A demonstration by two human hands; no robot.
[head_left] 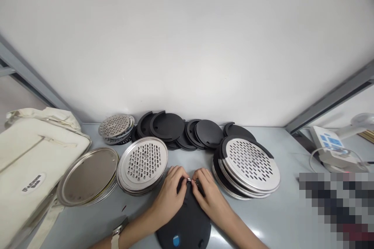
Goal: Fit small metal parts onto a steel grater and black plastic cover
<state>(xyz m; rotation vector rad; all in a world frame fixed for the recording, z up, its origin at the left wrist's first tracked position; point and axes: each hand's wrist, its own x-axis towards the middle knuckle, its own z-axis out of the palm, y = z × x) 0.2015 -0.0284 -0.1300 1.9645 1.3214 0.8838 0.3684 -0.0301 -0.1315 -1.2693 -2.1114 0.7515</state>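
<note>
A black disc-like piece [187, 223] with a blue spot lies on the grey table at the bottom centre. My left hand [173, 190] and my right hand [208, 194] meet at its far end, thumbs and fingertips pinched around a small shiny metal part [189, 180]. The fingers partly hide this part. Left of my hands a stack of round metal grater plates [144, 163] rests on the table. To the right stands another stack of perforated metal discs [253, 165] with black rims.
Black discs [209, 134] line the wall, beside small perforated discs [117, 126]. Plain metal plates [90, 177] and a cream bag [35, 163] are at left. A white device [330, 142] with a cable is at right, behind a pixelated area.
</note>
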